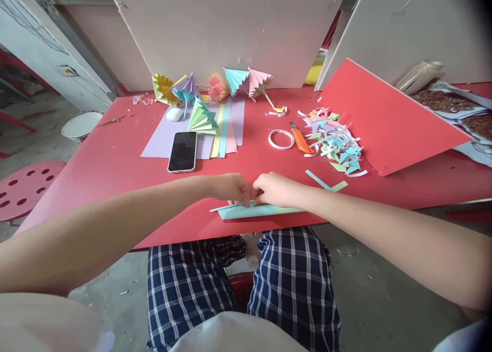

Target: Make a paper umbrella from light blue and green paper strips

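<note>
A blue-green sheet of paper lies at the front edge of the red table, its far edge folded or rolled into a narrow strip. My left hand pinches that far edge, fingers pressed together. Right beside it, my right hand also has its fingers closed on the same edge. The two hands nearly meet at the middle of the paper, and the right forearm covers its right end. Two thin paper strips, blue and green, lie just beyond my right hand.
Behind my hands are a phone, coloured paper sheets, a green pleated paper umbrella and several more umbrellas. A tape roll, an orange cutter and paper scraps lie right. A red board leans there.
</note>
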The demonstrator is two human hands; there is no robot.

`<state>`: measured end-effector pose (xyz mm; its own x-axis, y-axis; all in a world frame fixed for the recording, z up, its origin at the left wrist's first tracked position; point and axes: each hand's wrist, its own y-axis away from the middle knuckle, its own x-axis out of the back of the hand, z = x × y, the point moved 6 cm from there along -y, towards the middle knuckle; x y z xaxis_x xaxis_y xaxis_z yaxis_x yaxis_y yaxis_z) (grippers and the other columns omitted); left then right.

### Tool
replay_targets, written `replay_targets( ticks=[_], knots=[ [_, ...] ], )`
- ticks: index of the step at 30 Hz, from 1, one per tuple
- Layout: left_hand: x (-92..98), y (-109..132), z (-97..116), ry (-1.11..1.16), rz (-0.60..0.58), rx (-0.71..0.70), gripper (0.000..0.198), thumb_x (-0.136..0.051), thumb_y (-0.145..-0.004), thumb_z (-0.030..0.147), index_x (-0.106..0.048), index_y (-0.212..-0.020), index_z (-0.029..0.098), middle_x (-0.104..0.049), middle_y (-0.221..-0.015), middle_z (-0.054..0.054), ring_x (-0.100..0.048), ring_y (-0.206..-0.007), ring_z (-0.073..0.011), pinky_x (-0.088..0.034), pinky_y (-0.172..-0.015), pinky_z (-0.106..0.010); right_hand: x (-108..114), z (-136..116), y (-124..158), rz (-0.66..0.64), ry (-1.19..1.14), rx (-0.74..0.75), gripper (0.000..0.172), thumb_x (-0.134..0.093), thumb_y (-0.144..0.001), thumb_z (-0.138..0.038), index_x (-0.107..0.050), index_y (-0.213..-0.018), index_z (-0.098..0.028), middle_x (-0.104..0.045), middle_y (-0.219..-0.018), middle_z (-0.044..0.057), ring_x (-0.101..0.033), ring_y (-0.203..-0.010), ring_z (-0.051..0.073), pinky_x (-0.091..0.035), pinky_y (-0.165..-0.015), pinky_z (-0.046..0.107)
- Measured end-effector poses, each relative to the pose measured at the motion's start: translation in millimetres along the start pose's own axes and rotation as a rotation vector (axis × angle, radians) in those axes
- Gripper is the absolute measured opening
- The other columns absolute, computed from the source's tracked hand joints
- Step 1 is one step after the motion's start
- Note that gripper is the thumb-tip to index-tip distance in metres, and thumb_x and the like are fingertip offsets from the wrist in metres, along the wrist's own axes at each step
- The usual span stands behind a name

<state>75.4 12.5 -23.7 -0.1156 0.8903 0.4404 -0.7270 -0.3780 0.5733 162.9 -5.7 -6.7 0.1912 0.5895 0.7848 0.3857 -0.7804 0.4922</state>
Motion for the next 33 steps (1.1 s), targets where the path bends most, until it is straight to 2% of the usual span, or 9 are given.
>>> replay_targets(
  ticks=[6, 12, 17, 21, 25, 29, 33],
  knots=[
    [3.7, -3.2, -5.2, -0.089, 0.076, 0.015, 0.019, -0.063, -0.06, 0.03, -0.063, -0.074, 0.018, -0.06, -0.07, 0.0, -0.052, -0.063, -0.0125, -0.039, -0.055, -0.022, 2.1, 3.8, 3.8, -0.067, -0.044, 0.073, 0.021, -0.052, -0.073, -0.036, -0.066, -0.074, -0.02, -0.061, -0.064, 0.001, -0.049, -0.054, 0.011, -0.03, -0.047, 0.023],
    [1.9, -5.2, -4.2, -0.01, 0.072, -0.024, 0.014, -0.06, -0.061, 0.028, -0.061, -0.07, 0.018, -0.054, -0.063, 0.003, -0.049, -0.06, -0.0109, -0.037, -0.054, -0.021, 6.0, 5.4, 3.7, 0.037, 0.016, 0.024, 0.015, -0.053, -0.071, -0.025, -0.067, -0.074, -0.022, -0.066, -0.072, 0.002, -0.055, -0.067, 0.015, -0.032, -0.051, 0.023],
    [-0.6, -2.3, 3.6, -0.031, 0.044, -0.083, 0.013, -0.054, -0.066, 0.024, -0.056, -0.055, 0.016, -0.04, -0.05, 0.004, -0.037, -0.05, -0.0073, -0.029, -0.048, -0.022, 6.1, 3.1, 3.7, 0.056, 0.08, -0.014, 0.013, -0.054, -0.071, -0.025, -0.066, -0.072, -0.021, -0.065, -0.072, 0.004, -0.056, -0.068, 0.016, -0.031, -0.049, 0.023],
    [3.1, -1.6, 2.9, -0.066, 0.107, -0.02, 0.009, -0.059, -0.063, 0.026, -0.06, -0.061, 0.017, -0.046, -0.053, 0.004, -0.04, -0.052, -0.0081, -0.029, -0.049, -0.022, 6.0, 1.2, 3.9, 0.082, 0.093, -0.03, 0.011, -0.055, -0.07, -0.025, -0.065, -0.073, -0.021, -0.065, -0.071, 0.003, -0.056, -0.067, 0.016, -0.031, -0.049, 0.023],
    [7.5, -1.7, 1.5, -0.149, 0.162, 0.042, 0.013, -0.063, -0.058, 0.029, -0.063, -0.065, 0.018, -0.049, -0.056, 0.004, -0.042, -0.054, -0.0095, -0.029, -0.05, -0.022, 6.0, 1.7, 3.6, 0.089, 0.038, -0.022, 0.012, -0.059, -0.068, -0.027, -0.064, -0.077, -0.02, -0.065, -0.074, 0.002, -0.055, -0.068, 0.015, -0.031, -0.05, 0.022],
    [9.3, -1.1, 2.5, -0.188, 0.181, 0.054, 0.017, -0.064, -0.056, 0.031, -0.064, -0.068, 0.019, -0.055, -0.062, 0.003, -0.045, -0.059, -0.0116, -0.03, -0.052, -0.022, 2.8, 6.8, 2.5, 0.028, -0.01, -0.012, 0.018, -0.056, -0.073, -0.035, -0.065, -0.077, -0.021, -0.064, -0.073, 0.003, -0.054, -0.065, 0.014, -0.03, -0.051, 0.022],
    [7.7, -0.4, 4.5, -0.148, 0.172, 0.0, 0.015, -0.061, -0.06, 0.029, -0.065, -0.071, 0.019, -0.055, -0.062, 0.004, -0.045, -0.06, -0.0108, -0.03, -0.052, -0.022, 5.6, 8.8, 2.9, 0.078, 0.055, -0.008, 0.015, -0.053, -0.075, -0.029, -0.065, -0.073, -0.021, -0.062, -0.066, 0.002, -0.052, -0.061, 0.013, -0.028, -0.05, 0.023]
  ],
)
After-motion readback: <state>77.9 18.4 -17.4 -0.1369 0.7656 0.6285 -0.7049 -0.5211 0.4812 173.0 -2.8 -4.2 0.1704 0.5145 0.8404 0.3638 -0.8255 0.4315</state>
